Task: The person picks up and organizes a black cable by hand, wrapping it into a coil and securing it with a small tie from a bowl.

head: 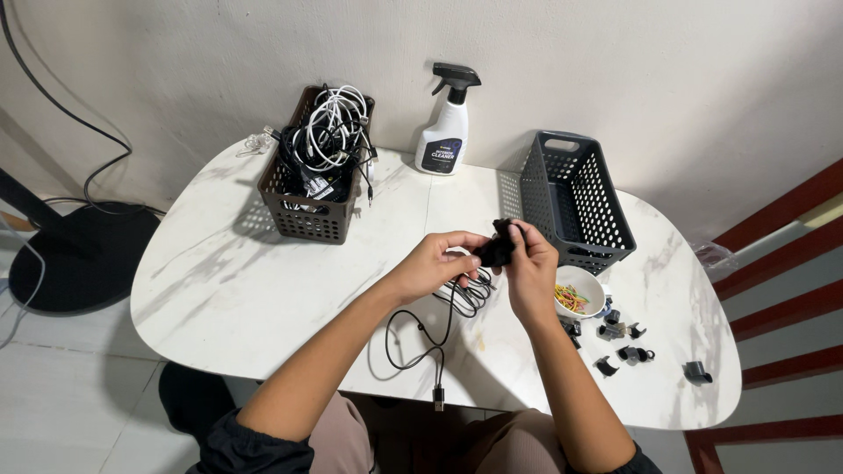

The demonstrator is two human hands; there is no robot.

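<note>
My left hand (435, 261) and my right hand (529, 268) meet over the middle of the white marble table (228, 272). Between their fingertips they pinch a small black piece (497, 249), likely a strap or clip, wrapped at the top of a coiled black cable (470, 296). The cable's loops hang under my hands. Its loose end trails down to a plug (438, 397) at the table's front edge.
A brown basket (303, 215) full of black and white cables stands at the back left. A white spray bottle (447, 127) is by the wall. An empty grey basket (575, 197), a white bowl of coloured bands (580, 292) and several black clips (634, 354) are on the right.
</note>
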